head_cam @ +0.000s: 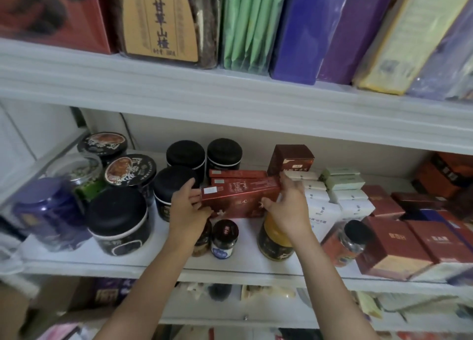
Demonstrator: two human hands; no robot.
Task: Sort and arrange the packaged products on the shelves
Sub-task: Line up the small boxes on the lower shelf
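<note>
Left hand (pixel 188 213) and right hand (pixel 290 211), fingers clamped, hold the front red box (pixel 238 195) of three.

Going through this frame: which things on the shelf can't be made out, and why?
Head view: yellow-labelled jar, its top hidden by the right hand.
Head view: brown jar, mostly hidden by the left hand and wrist.
Head view: red box held by both hands, print too blurred to read.
Head view: stacked red boxes behind it, only their tops show.
Head view: lower-shelf goods, blurred.
</note>
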